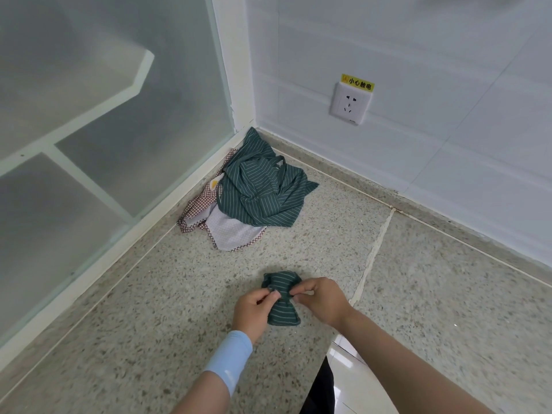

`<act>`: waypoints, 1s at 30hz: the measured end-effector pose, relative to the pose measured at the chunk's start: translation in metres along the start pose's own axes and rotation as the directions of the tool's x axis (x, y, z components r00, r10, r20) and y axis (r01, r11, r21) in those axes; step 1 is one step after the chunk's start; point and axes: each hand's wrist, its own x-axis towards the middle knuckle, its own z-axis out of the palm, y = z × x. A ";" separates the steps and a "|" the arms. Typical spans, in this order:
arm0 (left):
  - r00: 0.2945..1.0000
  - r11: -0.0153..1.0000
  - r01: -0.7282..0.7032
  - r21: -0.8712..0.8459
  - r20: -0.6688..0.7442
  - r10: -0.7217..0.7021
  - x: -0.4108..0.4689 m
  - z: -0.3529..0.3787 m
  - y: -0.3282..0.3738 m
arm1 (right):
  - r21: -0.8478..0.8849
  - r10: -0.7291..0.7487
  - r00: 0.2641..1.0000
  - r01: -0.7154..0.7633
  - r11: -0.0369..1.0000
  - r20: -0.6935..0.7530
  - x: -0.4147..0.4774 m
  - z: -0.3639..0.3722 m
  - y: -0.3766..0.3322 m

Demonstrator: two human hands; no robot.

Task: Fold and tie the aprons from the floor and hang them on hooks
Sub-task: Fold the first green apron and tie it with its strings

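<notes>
At twelve o'clock the loose aprons [257, 195] are heaped in the corner. The folded apron [280, 297] is pinched at its waist between left hand [254, 309] and right hand [321, 297]; slack ties could let it unroll.

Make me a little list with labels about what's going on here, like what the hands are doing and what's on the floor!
left hand: pinching the middle of the folded green striped apron
right hand: pinching the same spot from the other side
folded apron state: small bundle, cinched in the middle, low over the floor
pile in the corner: loose green striped apron on top of a red checked apron
floor: speckled stone
wall: white socket with a yellow warning label
hooks: not in view
</notes>
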 end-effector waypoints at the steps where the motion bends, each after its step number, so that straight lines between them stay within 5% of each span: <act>1: 0.999 0.999 -0.034 0.028 -0.019 0.034 -0.001 0.001 -0.002 | -0.079 -0.016 1.000 0.017 0.997 0.019 0.001 0.001 -0.002; 7: 0.969 0.931 -0.243 0.271 0.020 0.247 -0.003 0.004 -0.008 | -0.353 -0.059 0.992 0.095 0.931 0.111 0.005 0.016 -0.014; 12: 0.990 0.896 -0.143 0.421 0.076 0.123 -0.001 -0.003 -0.003 | -0.462 -0.013 0.980 0.105 0.881 0.198 0.001 0.013 -0.017; 17: 0.977 0.711 -0.211 0.671 0.158 0.141 0.008 0.002 0.008 | -0.755 0.133 0.940 0.163 0.636 0.315 -0.006 -0.007 -0.038; 21: 0.939 0.523 -0.330 0.786 0.331 0.095 0.016 0.009 0.007 | -0.711 -0.105 0.903 0.396 0.581 0.418 -0.004 -0.022 -0.057; 24: 0.927 0.683 -0.326 0.654 0.363 0.096 0.011 0.006 0.002 | -0.645 -0.255 0.900 0.431 0.631 0.352 0.006 -0.021 -0.062; 26: 0.941 0.834 -0.276 0.477 0.309 0.135 0.002 0.004 -0.001 | -0.520 -0.274 0.932 0.360 0.775 0.237 0.011 -0.017 -0.056; 30: 0.997 0.991 -0.071 0.114 0.008 0.071 -0.013 0.000 -0.004 | -0.281 -0.126 0.985 0.154 0.947 0.113 0.006 -0.006 -0.033</act>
